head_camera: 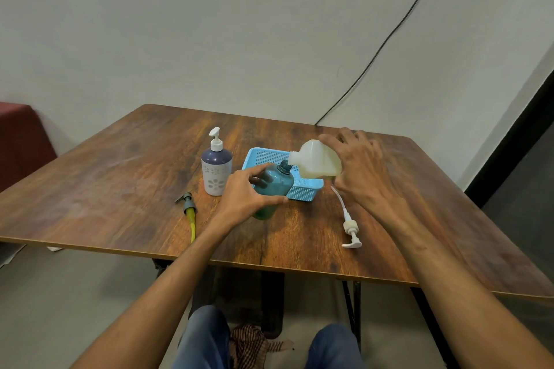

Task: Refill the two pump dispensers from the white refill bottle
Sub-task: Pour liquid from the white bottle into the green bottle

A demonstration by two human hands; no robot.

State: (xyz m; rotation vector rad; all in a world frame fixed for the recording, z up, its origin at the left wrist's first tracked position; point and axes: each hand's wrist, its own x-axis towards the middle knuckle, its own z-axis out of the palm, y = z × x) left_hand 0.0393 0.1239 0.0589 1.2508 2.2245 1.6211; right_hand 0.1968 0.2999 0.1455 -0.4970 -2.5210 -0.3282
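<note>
My left hand (248, 193) grips a teal dispenser bottle (274, 189), tilted to the right with its neck open. My right hand (356, 165) holds the white refill bottle (316, 160) tipped on its side, its mouth touching the teal bottle's neck. A second dispenser (215, 169), dark blue over white with a flower pattern, stands upright to the left with its white pump on. A grey pump head with a yellow tube (189, 213) lies on the table at the left. A white pump with its tube (349, 223) lies at the right.
A light blue mesh basket (302, 189) sits on the wooden table (120, 189) behind the bottles. A black cable (383, 42) runs down the wall to the table's far edge. My knees show below the table's near edge.
</note>
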